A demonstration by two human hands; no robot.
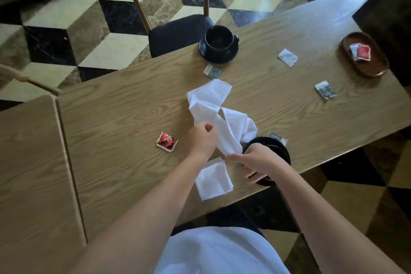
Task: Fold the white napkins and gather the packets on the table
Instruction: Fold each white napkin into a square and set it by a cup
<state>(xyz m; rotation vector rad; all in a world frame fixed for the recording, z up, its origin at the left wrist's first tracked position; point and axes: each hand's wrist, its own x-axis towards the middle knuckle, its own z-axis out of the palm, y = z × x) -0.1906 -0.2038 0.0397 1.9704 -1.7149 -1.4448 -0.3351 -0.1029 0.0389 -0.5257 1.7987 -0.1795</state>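
Observation:
A rumpled white napkin is stretched above the wooden table. My left hand grips its left edge with curled fingers. My right hand pinches its lower end, over a black plate. A folded white napkin lies near the table's front edge, under my arms. A red packet lies left of my left hand. Grey-white packets lie near the cup, at mid-right, further right, and one peeks out behind the black plate.
A black cup on a saucer stands at the far edge. A brown oval wooden tray at the far right holds red packets. A chair stands behind the table. A second table adjoins on the left.

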